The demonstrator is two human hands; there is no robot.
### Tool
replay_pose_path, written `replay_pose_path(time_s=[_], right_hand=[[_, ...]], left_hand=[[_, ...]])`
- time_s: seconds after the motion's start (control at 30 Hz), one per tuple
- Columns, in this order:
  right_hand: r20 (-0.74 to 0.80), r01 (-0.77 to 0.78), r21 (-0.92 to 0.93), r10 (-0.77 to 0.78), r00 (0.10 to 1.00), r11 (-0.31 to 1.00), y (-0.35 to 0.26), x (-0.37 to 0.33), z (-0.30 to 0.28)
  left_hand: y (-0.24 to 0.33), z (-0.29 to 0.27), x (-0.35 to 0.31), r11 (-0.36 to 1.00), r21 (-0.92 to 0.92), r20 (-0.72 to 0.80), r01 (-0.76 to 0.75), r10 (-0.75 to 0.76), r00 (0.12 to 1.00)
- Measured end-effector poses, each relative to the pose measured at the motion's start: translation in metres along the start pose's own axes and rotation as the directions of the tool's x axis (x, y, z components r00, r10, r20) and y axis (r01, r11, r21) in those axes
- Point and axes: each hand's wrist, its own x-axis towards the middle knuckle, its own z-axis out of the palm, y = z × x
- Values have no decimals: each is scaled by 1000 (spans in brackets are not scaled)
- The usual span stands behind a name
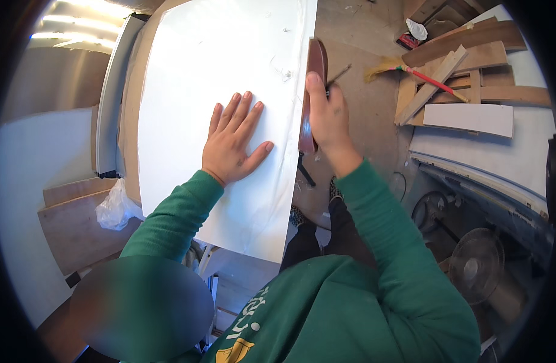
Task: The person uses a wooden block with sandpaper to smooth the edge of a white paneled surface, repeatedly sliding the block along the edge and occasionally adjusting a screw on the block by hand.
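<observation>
A large white board [187, 66] lies in front of me, with ragged film or glue along its right edge. My left hand [232, 142] rests flat on its face, fingers spread. At that right edge my right hand [332, 118] is wrapped round a reddish-brown wooden hand plane [308, 130], thumb on top. The plane lies lengthwise along the edge, and a thin bar sticks out from its right side. Its sole and blade are hidden from me.
To the right, wood offcuts [453, 66] are piled beside a broom [423, 78] with a red handle. A fan [474, 266] stands at the lower right. A clear plastic bag [116, 206] hangs left of the board. A blurred patch covers the lower left.
</observation>
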Motion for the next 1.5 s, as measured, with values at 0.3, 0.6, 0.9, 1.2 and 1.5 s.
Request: replay_pose_path(time_s=[0.3, 0.6, 0.9, 1.2, 1.5], right_hand=[[8, -93, 114, 93, 996, 989, -23, 105, -3], [6, -98, -73, 99, 995, 992, 25, -58, -10], [45, -66, 53, 64, 997, 996, 15, -232, -22], [68, -160, 146, 152, 986, 976, -25, 29, 1], [-31, -113, -18, 113, 993, 993, 13, -115, -16]], left_hand=[[4, 5, 4, 999, -20, -62, -30, 28, 998], [-2, 9, -8, 998, -28, -140, -49, 45, 989], [-10, 20, -13, 998, 20, -196, -57, 60, 979], [-5, 29, -6, 996, 52, -259, -71, 82, 962], [-1, 32, -8, 997, 67, -259, -50, 66, 964]])
